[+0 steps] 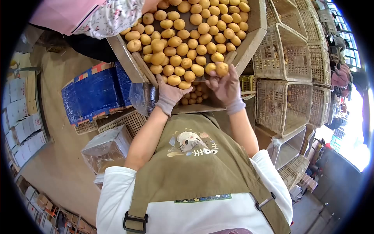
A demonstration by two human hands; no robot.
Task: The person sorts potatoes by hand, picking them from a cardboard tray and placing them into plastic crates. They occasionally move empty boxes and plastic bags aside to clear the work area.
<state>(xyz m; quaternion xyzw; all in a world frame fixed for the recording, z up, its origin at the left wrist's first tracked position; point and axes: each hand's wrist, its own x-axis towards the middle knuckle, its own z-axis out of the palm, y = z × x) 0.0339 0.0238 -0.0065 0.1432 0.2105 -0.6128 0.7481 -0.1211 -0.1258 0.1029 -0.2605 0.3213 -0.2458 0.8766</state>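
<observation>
Yellow-brown potatoes point(182, 49) cover a tray with wooden sides point(125, 58) in front of me. My right hand point(226, 87), in a thin pale glove, grips a potato point(222, 69) at the tray's near right corner, and a second potato point(210, 69) sits against it by the fingertips. At the near left corner is my left hand point(171, 94), gloved too, its thumb stretched out to the right and its fingers beside the nearest potatoes. Between and below the hands, more potatoes point(191, 96) lie in a lower box.
Stacked plastic crates point(272, 105) stand close on the right, some with potatoes inside. On the left are a blue-wrapped stack point(93, 91), a plastic-covered box point(105, 146) and bare floor point(74, 156). Another person in a floral sleeve point(111, 19) stands at the tray's far left.
</observation>
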